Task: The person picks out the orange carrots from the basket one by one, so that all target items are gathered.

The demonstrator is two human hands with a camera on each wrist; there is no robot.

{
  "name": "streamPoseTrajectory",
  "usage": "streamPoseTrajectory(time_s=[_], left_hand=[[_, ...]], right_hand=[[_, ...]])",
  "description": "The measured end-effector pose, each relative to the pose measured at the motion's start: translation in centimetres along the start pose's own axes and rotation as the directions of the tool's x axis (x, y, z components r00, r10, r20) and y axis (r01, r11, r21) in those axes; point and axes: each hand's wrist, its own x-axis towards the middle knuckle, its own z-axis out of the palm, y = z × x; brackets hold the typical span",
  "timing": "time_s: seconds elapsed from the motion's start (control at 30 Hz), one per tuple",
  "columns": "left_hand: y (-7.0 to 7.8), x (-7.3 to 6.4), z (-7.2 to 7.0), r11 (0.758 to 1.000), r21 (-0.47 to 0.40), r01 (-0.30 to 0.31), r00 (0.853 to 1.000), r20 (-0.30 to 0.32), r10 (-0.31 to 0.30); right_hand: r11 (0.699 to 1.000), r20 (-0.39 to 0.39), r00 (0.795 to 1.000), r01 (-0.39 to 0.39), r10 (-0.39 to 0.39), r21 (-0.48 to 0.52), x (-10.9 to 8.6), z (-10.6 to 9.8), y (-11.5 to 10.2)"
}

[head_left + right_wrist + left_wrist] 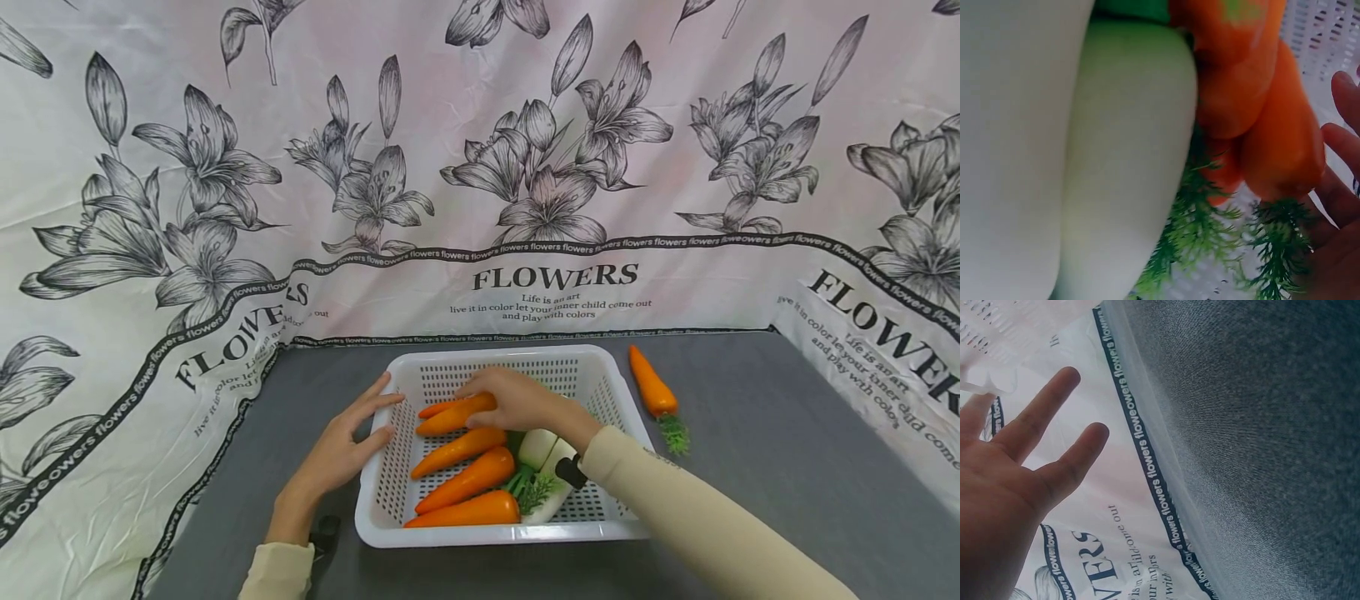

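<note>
In the head view my right hand (519, 402) reaches into a white plastic basket (442, 536) and grips an orange carrot (448, 418) near its thick end. The right wrist view shows its fingers against a carrot (1285, 150) with feathery green leaves. Several more carrots (474, 482) lie side by side in the basket, tips to the left. White radishes (553, 487) lie to their right, partly under my right forearm. My left hand (343, 440) is at the basket's left rim, fingers spread and touching it; in the left wrist view the left hand (1004, 475) has straight fingers.
One carrot (652, 385) with a green top lies on the grey table (757, 450) to the right of the basket. A flower-printed cloth (551, 292) hangs behind and along both sides of the table.
</note>
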Motion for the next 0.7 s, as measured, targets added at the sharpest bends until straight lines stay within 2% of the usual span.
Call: streamPoseTrajectory(time_s=[0.13,0.37,0.53,0.7], left_hand=[[0.0,0.0,0.0,1.000,0.002,0.001,1.000,0.000,-0.001],[-0.1,0.0,0.1,1.000,0.009,-0.008,1.000,-0.008,0.008],[0.0,0.0,0.1,1.000,0.011,-0.009,1.000,-0.008,0.009],[0.0,0.0,0.0,1.000,0.014,-0.001,1.000,-0.006,0.001]], right_hand=[[1.000,0.003,1.000,-0.021,0.021,-0.007,0.0,0.1,0.7],[1.000,0.024,1.000,-0.007,0.007,-0.019,-0.3,0.0,1.6],[1.000,0.077,0.997,0.009,-0.007,-0.029,-0.6,-0.3,1.7],[0.999,0.134,0.991,-0.010,0.014,-0.035,-0.9,-0.5,1.7]])
